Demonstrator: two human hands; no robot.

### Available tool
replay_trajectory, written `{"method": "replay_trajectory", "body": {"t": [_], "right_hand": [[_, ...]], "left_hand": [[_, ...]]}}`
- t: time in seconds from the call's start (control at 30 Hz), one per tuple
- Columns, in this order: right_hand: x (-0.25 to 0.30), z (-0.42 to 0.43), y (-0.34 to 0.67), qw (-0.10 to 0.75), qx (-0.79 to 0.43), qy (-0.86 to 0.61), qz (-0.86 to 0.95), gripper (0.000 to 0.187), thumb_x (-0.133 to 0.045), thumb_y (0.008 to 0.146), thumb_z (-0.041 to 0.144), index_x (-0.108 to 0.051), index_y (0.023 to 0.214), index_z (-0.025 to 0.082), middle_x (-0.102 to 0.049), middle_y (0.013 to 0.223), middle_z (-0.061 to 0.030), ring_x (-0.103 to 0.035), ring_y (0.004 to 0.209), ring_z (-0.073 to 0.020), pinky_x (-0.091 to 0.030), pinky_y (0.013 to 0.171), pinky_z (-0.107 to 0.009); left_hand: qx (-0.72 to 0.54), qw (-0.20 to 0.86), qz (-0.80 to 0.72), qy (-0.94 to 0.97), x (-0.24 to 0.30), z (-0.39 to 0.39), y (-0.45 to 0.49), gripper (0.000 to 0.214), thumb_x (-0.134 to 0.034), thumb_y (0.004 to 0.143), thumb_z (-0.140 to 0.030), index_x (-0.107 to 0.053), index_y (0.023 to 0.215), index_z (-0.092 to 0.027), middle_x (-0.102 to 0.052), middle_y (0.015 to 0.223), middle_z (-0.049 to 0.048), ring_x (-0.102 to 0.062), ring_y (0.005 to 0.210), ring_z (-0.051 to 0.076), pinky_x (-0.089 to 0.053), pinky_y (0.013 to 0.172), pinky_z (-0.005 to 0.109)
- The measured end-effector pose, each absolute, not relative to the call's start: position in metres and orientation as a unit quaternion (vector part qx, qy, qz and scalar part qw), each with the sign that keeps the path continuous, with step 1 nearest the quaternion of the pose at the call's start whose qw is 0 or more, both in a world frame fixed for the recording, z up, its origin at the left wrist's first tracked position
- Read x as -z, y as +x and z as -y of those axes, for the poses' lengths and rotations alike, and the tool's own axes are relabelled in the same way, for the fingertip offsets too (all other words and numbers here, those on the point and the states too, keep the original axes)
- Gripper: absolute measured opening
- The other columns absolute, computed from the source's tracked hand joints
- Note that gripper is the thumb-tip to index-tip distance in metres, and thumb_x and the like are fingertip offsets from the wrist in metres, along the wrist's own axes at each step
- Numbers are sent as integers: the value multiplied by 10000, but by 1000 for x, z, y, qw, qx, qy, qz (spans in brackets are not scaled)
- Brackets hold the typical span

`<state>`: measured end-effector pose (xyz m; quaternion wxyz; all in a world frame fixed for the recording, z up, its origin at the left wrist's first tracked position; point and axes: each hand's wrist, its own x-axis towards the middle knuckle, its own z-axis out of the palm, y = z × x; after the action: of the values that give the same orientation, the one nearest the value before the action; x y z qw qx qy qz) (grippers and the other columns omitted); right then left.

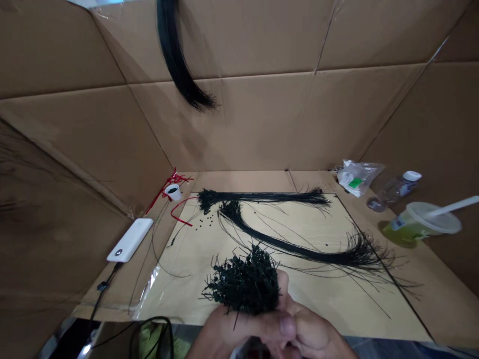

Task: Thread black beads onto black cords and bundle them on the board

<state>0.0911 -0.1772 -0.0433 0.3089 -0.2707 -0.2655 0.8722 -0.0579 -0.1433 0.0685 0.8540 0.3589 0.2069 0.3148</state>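
Head view, hands at the lower edge, looking forward and down into a cardboard-lined bay. At far left, a white power bank (129,240) lies on the cardboard, with a black cable (103,286) running from it toward the bottom of the view. Further right, red ties (169,185) trail beside a small paper cup (173,192) holding dark pieces. Loose black beads (204,219) lie scattered on a pale board (322,299) under clear plastic.

Centre: the left hand (234,334) is clenched around the base of a bundle of cable ties (243,281), and the right hand (309,326) closes against it, a finger raised along the bundle's side. The step in hand is a two-handed grip on the bundle, held over the board's near edge. Its dark heads bristle upward, its tails splay outward.

Above and right, a straight sheaf (264,197) and a curved sheaf (299,249) of black ties lie on the board. A dark strand (175,55), probably hair, blurs across the top.

Far right: a plastic bag (355,177), a bottle (392,192) and a lidded cup with a straw (422,224).
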Motion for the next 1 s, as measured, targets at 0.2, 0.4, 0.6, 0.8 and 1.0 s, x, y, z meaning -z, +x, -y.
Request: {"method": "replay_trajectory", "body": {"t": [0.2, 0.4, 0.6, 0.8, 1.0], "right_hand": [[53, 182, 100, 349, -883, -166, 267, 458, -889, 824, 531, -758, 894, 97, -690, 684, -36, -433, 387, -38, -318, 399, -177], [34, 179, 110, 370, -858, -173, 311, 475, -789, 904, 585, -743, 994, 121, -744, 927, -109, -532, 520, -72, -306, 451, -195], [-1, 176, 114, 340, -800, -231, 436, 647, -606, 964, 753, -754, 1018, 126, -527, 730, 6, -383, 621, -106, -305, 589, -247], [-18, 184, 106, 347, -650, -397, 547, 571, -545, 1006, 724, -718, 911, 188, -562, 758, 0, -470, 722, -156, -374, 664, -261], [-31, 188, 101, 328, -649, -410, 551, 639, -461, 1025, 759, -746, 1065, 188, -644, 774, -9, -535, 708, -150, -435, 679, -258]], "left_hand": [[-372, 848, -104, 362, -77, 135, -54, 500, -885, 809, -434, -448, 694, -220, -414, 526, -89, -397, 488, 72, -364, 521, 225], [-381, 850, -114, 345, -71, 135, -60, 417, -863, 852, -398, -494, 809, -208, -416, 641, -63, -384, 584, 96, -330, 587, 241], [-415, 830, -95, 359, -79, 126, -63, 415, -855, 872, -332, -458, 848, -216, -323, 651, -78, -274, 592, 105, -306, 654, 259], [-434, 835, -164, 296, -78, 126, -65, 393, -896, 830, -275, -520, 933, -225, -402, 744, -58, -426, 710, 110, -341, 731, 250], [-454, 803, -169, 347, -70, 127, -68, 434, -921, 806, -295, -631, 1124, -241, -511, 670, -70, -527, 731, 134, -439, 863, 294]]}}
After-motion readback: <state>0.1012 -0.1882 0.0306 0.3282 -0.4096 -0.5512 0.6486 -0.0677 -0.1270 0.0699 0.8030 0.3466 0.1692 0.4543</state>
